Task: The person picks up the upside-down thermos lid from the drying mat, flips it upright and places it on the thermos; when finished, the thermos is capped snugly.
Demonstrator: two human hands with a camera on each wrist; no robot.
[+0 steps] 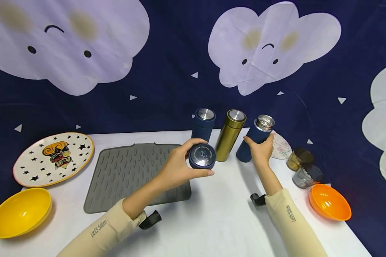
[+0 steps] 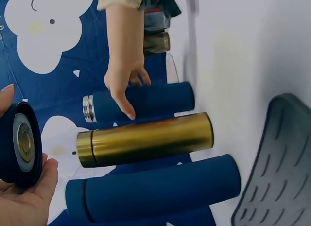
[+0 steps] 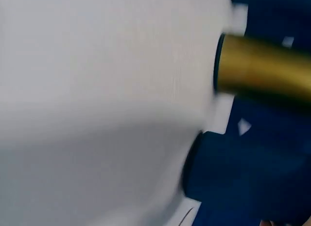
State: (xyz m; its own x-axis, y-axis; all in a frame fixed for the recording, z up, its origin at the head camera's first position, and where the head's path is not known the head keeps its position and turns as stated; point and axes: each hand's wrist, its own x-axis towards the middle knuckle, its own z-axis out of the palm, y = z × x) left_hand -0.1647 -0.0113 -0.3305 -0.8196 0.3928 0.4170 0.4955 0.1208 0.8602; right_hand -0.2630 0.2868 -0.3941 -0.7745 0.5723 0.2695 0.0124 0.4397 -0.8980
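My left hand (image 1: 179,163) holds a dark blue thermos lid (image 1: 202,156) between thumb and fingers, its top with lit digits turned to the head camera. The left wrist view shows the lid's hollow underside (image 2: 25,142). My right hand (image 1: 262,149) grips an uncapped blue thermos (image 1: 243,152), whose steel mouth (image 1: 265,122) is exposed. That thermos stands upright on the table. To its left are a gold thermos (image 1: 229,137) and a second blue thermos (image 1: 203,125), both capped. In the right wrist view the hand is almost wholly hidden.
A grey drying mat (image 1: 128,175) lies left of the bottles. Farther left are a star-patterned plate (image 1: 77,160) and a yellow bowl (image 1: 20,214). On the right stand a floral plate (image 1: 280,146), two glasses, brown (image 1: 299,159) and grey (image 1: 307,176), and an orange bowl (image 1: 330,202).
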